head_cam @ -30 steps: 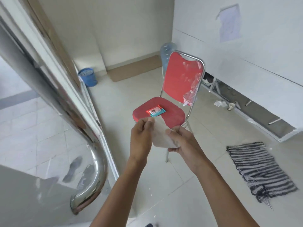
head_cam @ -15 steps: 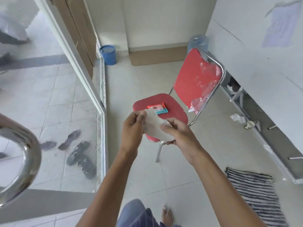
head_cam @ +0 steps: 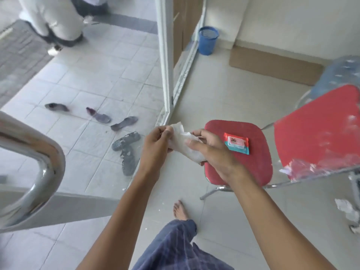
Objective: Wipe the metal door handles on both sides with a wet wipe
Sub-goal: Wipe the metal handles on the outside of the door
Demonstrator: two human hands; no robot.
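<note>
Together, both hands [head_cam: 187,151] pinch the wet wipe [head_cam: 185,145].

The person's body shows as two arms, one leg and one foot. Both forearms are bare from the lower edge of the view to the wrists: no sleeve, watch, band or ring is visible. The left hand [head_cam: 156,142] and the right hand [head_cam: 212,152] are ungloved. The leg [head_cam: 175,248] is covered by a loose garment of dark blue cloth with a faint check of thin lighter lines; its hem ends in soft folds just above the ankle. The foot [head_cam: 180,209] is bare, with no shoe or sandal, and its toes are visible
</note>
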